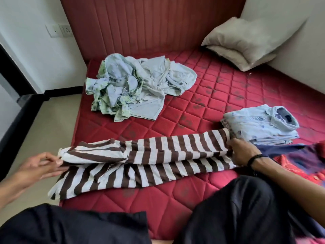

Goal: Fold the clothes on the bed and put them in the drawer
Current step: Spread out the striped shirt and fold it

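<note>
**Striped top halfway through its fold**

The person sits at the edge of the bed [202, 95] with a brown-and-white striped top [140, 159] stretched lengthwise across the red quilted mattress in front of their knees. It looks like the long sides have been turned in, so the garment lies as a narrow band; the step in hand seems to be setting that lengthwise fold before doubling it over.

The left hand [42, 166] reaches in from the side, forearm low, thumb and fingertips pinching the near-left end of the fabric. The right hand [242, 152], a dark band on its wrist, comes across with fingers curled round the opposite end, pressing it down just beside the folded stack [262, 125] of pale shirts.

Next, I judge, one end must be carried to meet the other, keeping edges aligned so the layers don't slide.

A loose heap of pale clothes [139, 87] waits unfolded farther up the bed, near a grey pillow [246, 43]. No drawer is in view.
</note>
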Tool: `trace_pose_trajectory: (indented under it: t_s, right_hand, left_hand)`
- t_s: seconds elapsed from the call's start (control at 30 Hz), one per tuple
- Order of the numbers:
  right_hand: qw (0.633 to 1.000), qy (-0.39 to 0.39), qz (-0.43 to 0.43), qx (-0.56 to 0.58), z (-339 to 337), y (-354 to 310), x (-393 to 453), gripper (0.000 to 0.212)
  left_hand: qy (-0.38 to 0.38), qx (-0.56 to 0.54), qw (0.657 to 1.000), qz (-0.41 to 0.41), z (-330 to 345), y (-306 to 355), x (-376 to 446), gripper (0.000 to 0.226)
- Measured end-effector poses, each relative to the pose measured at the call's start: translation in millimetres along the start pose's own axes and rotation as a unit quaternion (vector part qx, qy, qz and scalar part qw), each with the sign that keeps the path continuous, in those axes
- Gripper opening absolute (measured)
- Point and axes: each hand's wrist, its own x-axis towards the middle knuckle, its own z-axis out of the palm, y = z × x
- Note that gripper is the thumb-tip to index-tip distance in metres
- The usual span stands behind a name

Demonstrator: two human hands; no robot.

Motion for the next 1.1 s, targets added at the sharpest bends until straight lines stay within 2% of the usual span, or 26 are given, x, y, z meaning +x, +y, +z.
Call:
trace_pose_trajectory:
  t_s: [0.07,0.1,0.13,0.17,0.27,0.3,0.33,0.4,0.47,0.53,0.57,0.63,0.67,0.7,0.77,0.8,0.87,0.93,0.97,1.03,1.1]
  right_hand:
    - [0.999,0.032,0.02,0.033,-13,1,-7,0.022]
    - [0.998,0.038,0.024,0.041,-17,-1,-10,0.02]
    - [0.999,0.029,0.026,0.018,-17,-1,-14,0.013]
    - [1.0,0.006,0.01,-0.024,-15,-2,-16,0.004]
    - [0.987,-0.117,-0.007,-0.109,0,-3,-16,0.037]
    - [0.986,-0.126,0.001,-0.113,2,-3,-13,0.037]
    - [0.987,-0.12,0.002,-0.109,5,-10,-5,0.031]
    - [0.992,-0.093,-0.012,-0.088,3,-31,11,0.019]
    - [0.994,-0.072,-0.082,-0.018,-11,-78,6,0.015]
    - [0.98,-0.069,-0.172,0.078,-23,-142,-7,0.017]
    - [0.967,-0.082,-0.211,0.12,-20,-175,-11,0.015]
    - [0.939,-0.099,-0.259,0.203,-9,-236,-21,0.007]
    - [0.929,-0.104,-0.265,0.235,1,-265,-22,0.016]
    - [0.925,-0.114,-0.252,0.259,10,-289,-23,0.034]
    - [0.933,-0.144,-0.196,0.266,26,-327,-22,0.068]
    - [0.939,-0.145,-0.168,0.264,29,-336,-22,0.076]
    - [0.938,-0.152,-0.125,0.285,32,-347,-21,0.066]
    - [0.922,-0.183,-0.106,0.325,32,-344,-17,0.04]
    - [0.914,-0.199,-0.109,0.338,30,-340,-16,0.032]
    - [0.906,-0.216,-0.127,0.34,32,-330,-12,0.033]
    - [0.917,-0.215,-0.147,0.303,37,-323,-9,0.033]
  left_hand:
    - [-0.038,0.039,0.998,0.019,-14,3,-4,0.015]
    - [-0.031,0.074,0.996,0.028,-18,4,-4,0.012]
    - [-0.057,0.1,0.993,0.014,-14,12,-14,0.009]
    - [-0.08,0.121,0.989,0.0,-12,16,-23,0.008]
    - [-0.14,0.234,0.959,-0.074,4,21,-36,0.029]
    - [-0.143,0.271,0.947,-0.094,12,23,-33,0.036]
    - [-0.124,0.284,0.945,-0.105,15,21,-30,0.042]
    - [-0.051,0.24,0.965,-0.091,29,14,-17,0.044]
    - [0.019,0.158,0.987,-0.029,44,2,-9,0.035]
    - [0.086,0.084,0.992,0.024,60,-9,-5,0.04]
    - [0.119,0.081,0.989,0.04,65,-14,-5,0.044]
    - [0.172,0.148,0.972,0.069,71,-16,-9,0.048]
    - [0.185,0.167,0.965,0.082,72,-16,-10,0.048]
    - [0.184,0.169,0.964,0.086,70,-15,-13,0.048]
    - [0.143,0.171,0.973,0.059,65,-9,-20,0.049]
    - [0.107,0.184,0.977,0.029,64,-6,-24,0.05]
    - [0.047,0.196,0.979,-0.011,62,-9,-27,0.047]
    - [0.057,0.209,0.976,0.007,61,-13,-23,0.041]
    - [0.08,0.201,0.976,0.018,58,-16,-20,0.046]
    - [0.092,0.172,0.981,0.026,52,-22,-16,0.056]
    - [0.054,0.209,0.976,0.001,47,-26,-16,0.053]
